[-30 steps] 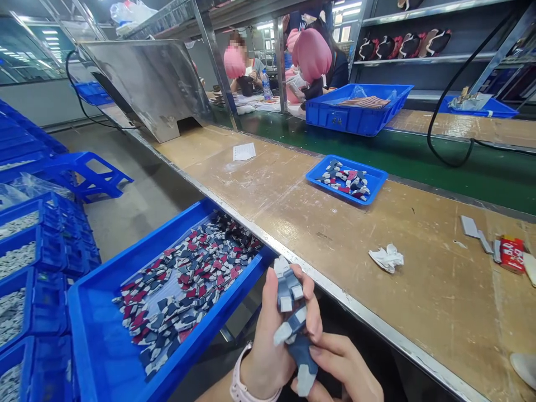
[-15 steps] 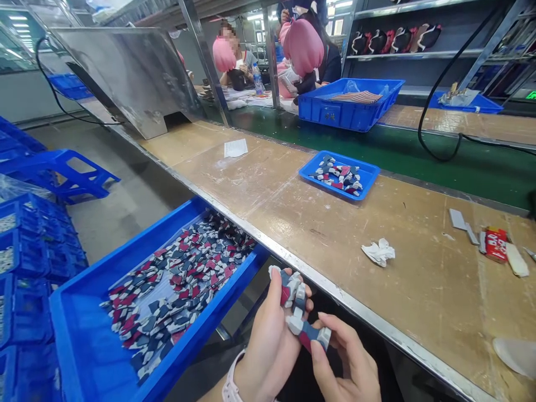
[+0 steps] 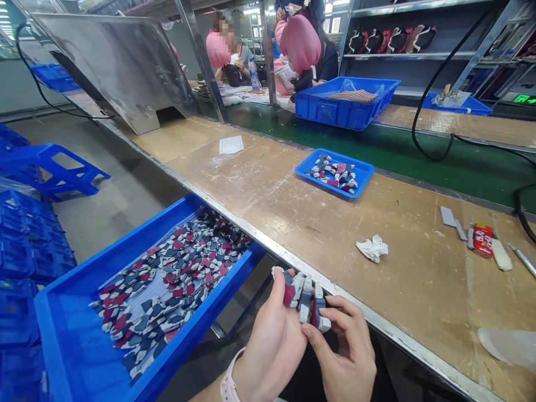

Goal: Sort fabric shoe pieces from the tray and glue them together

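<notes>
Several small moulded pieces in grey-blue, white and dark red (image 3: 294, 290) lie in my left hand (image 3: 274, 340), its fingers curled round them from behind. My right hand (image 3: 349, 349) pinches one more such piece (image 3: 320, 312) between thumb and fingers, upright beside the others. Both hands are close together just off the front edge of the workbench (image 3: 268, 195). To their left, a large blue bin (image 3: 54, 324) holds a great many similar pieces. A small blue tray (image 3: 366, 177) on the bench has a smaller heap of them.
On the bench are a crumpled white tissue (image 3: 374, 248), a red packet (image 3: 483, 240), a paper slip (image 3: 231, 145) and a silver pen-like tool (image 3: 522, 259). A metal hood (image 3: 121, 67) stands at the left. Beyond sit a big blue crate (image 3: 322, 111) and people with pink-haired heads.
The piece in my right hand has turned from lying slantwise to upright and now sits alongside those in my left hand. The view has shifted slightly.
</notes>
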Demonstrator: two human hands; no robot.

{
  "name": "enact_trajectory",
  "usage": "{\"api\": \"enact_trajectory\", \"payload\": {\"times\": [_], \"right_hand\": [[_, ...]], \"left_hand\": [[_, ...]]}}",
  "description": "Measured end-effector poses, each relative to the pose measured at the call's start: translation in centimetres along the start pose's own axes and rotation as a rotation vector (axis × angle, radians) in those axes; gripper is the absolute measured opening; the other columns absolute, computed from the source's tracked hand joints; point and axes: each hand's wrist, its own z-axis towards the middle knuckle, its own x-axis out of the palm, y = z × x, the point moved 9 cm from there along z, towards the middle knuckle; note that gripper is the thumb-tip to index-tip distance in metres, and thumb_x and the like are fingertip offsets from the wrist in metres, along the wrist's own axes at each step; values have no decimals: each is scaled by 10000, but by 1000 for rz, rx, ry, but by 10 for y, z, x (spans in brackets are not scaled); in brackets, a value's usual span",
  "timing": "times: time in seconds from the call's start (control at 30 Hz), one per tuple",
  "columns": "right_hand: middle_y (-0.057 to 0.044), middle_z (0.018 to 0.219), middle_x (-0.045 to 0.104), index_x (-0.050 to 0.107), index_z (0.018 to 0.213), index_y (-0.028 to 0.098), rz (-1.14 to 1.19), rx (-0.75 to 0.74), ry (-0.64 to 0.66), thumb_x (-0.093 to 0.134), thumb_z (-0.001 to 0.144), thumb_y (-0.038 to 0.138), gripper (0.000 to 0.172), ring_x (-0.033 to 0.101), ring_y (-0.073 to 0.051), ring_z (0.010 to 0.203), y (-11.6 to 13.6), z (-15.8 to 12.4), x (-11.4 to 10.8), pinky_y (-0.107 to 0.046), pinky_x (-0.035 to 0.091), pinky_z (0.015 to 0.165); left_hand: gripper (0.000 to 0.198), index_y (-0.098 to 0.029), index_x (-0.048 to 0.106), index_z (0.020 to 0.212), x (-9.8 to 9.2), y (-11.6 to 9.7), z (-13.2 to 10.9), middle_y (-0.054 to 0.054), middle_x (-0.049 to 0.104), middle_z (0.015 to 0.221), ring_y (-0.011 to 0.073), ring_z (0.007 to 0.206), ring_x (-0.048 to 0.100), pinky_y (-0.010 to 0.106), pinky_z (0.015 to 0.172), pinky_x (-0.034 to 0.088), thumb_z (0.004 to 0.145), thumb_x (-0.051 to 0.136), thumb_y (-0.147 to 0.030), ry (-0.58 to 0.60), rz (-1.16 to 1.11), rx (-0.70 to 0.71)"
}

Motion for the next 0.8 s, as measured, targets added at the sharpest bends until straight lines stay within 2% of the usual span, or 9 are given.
{"api": "enact_trajectory", "payload": {"times": [0.07,0.2,0.43,0.57,0.67,0.8], "right_hand": [[-80,1046,650,678,963,201,2,10,47,766,817,237,174,673,-160,892,-2,1,4,-195,588,658],[-78,1087,669,692,1019,221,35,15,102,757,825,224,205,693,-167,931,-3,2,8,-184,611,679],[-83,1110,708,673,1075,212,103,30,63,750,823,167,267,706,-179,989,-8,0,6,-211,629,771],[-91,1088,737,700,1056,188,91,-109,82,714,848,118,219,704,-195,987,8,8,5,-286,615,856],[-93,1044,757,724,1064,183,88,-252,105,666,882,101,208,684,-215,986,24,10,8,-335,619,817],[-74,1002,776,727,1119,221,41,-328,50,688,848,71,313,689,-252,953,27,-6,10,-372,635,694]], "left_hand": [[415,-144,639,866,1,-2,-1,57,643,825,159,797,649,299,807,565,1047,351,-381,20,1,17],[372,-153,662,899,-5,-5,-1,45,650,829,151,811,657,296,849,560,1033,405,-386,-15,17,41],[412,-134,698,920,-8,-7,2,62,660,844,148,789,658,289,848,564,1039,384,-374,-9,25,55],[406,-146,694,918,-15,-8,4,63,669,875,139,728,645,280,790,577,1032,395,-396,-58,26,102],[391,-181,682,949,-27,-12,4,52,667,878,143,718,641,280,744,579,1021,403,-444,-105,-2,205],[300,-236,658,975,-29,-20,1,18,638,818,164,723,625,272,671,567,931,568,-518,23,-7,385]]}}
